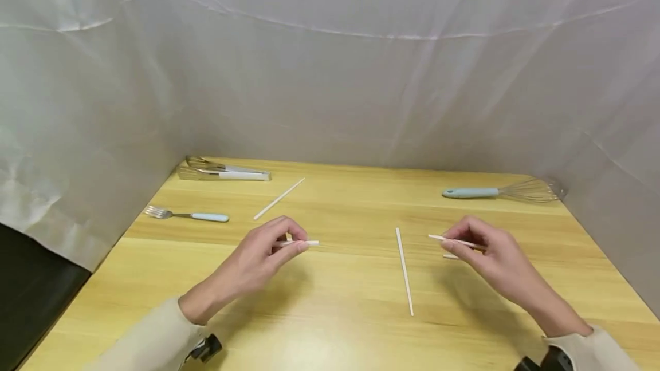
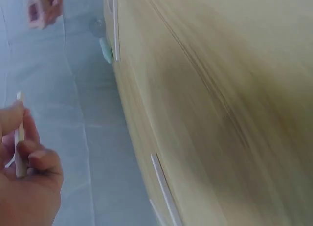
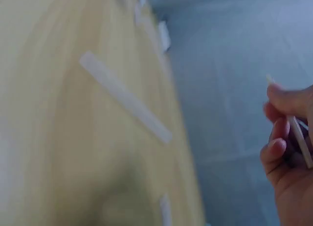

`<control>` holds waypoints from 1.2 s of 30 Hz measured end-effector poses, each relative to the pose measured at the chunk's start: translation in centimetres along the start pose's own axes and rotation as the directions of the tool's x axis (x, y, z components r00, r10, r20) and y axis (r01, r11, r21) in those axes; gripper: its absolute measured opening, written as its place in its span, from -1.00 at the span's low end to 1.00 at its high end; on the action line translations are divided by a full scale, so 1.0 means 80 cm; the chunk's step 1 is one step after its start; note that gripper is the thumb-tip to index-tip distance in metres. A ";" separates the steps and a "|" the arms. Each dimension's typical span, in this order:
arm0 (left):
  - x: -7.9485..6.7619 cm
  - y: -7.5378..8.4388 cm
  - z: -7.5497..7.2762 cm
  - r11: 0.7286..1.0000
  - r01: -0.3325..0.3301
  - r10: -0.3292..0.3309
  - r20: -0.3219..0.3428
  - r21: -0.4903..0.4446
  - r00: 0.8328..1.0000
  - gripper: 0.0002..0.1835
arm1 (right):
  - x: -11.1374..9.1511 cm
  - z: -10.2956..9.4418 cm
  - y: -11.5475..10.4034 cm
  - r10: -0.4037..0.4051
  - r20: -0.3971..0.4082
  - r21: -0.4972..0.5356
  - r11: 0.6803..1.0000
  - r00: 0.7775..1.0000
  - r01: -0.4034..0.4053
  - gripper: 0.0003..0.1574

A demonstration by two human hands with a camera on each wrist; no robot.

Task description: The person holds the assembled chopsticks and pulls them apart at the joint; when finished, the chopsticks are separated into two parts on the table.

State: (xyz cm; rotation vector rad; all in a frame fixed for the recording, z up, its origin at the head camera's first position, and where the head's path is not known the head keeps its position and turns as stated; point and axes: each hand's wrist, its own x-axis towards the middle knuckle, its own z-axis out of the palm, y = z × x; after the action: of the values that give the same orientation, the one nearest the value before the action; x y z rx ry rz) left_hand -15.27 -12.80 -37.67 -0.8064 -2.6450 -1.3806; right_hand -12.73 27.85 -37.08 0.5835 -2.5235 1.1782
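Over the left half of the table, my left hand (image 1: 258, 253) pinches a thin white stick (image 1: 313, 243) between thumb and fingers. My right hand (image 1: 492, 253) pinches a similar white stick (image 1: 435, 237), held tilted above the table at the right. Between the hands, nearer the right one, a white stick (image 1: 404, 273) lies lengthwise on the wood. Under the right hand the end of another stick (image 1: 450, 256) shows, the rest hidden. Beyond the left hand a further stick (image 1: 278, 199) lies slanted. The left wrist view shows the left hand's stick (image 2: 20, 138) gripped in curled fingers.
Metal tongs (image 1: 244, 176) with pale handles lie at the back left, and a fork (image 1: 208, 217) with a light blue handle lies in front of them. A whisk (image 1: 470, 193) is at the back right. Grey cloth (image 1: 330, 90) walls the table's back and sides.
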 end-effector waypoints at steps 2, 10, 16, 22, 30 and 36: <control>0.002 -0.003 -0.007 1.000 0.003 -0.003 0.051 0.008 0.999 -0.93 | -0.009 -0.008 0.012 0.012 0.037 -0.024 1.000 0.999 -0.011 -0.73; 0.006 -0.021 -0.014 0.997 0.065 -0.068 0.085 0.033 0.994 -0.94 | -0.026 -0.017 0.031 -0.032 0.069 -0.028 0.999 0.997 0.034 -0.65; 0.000 -0.041 -0.022 0.993 0.090 -0.095 0.059 0.079 0.994 -0.94 | -0.037 -0.033 0.049 0.016 0.039 -0.069 0.998 0.999 -0.013 -0.67; -0.005 -0.054 -0.030 0.988 0.109 -0.115 0.052 0.108 0.992 -0.95 | -0.045 -0.032 0.071 -0.059 0.070 -0.105 0.992 0.996 0.066 -0.61; -0.006 -0.066 -0.033 0.984 0.084 -0.096 0.069 0.158 0.993 -0.94 | -0.054 -0.032 0.082 0.051 0.137 -0.182 0.983 0.989 -0.025 -0.76; -0.008 -0.077 -0.037 0.980 0.084 -0.099 0.079 0.180 0.992 -0.94 | -0.057 -0.030 0.090 0.068 0.125 -0.235 0.971 0.990 -0.037 -0.72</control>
State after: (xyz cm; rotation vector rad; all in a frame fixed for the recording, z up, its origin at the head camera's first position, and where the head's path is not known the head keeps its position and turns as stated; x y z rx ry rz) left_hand -18.15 -18.23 -40.74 -0.7500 -2.8546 -1.1315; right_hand -11.98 35.00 -42.22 0.5547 -2.7532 0.8672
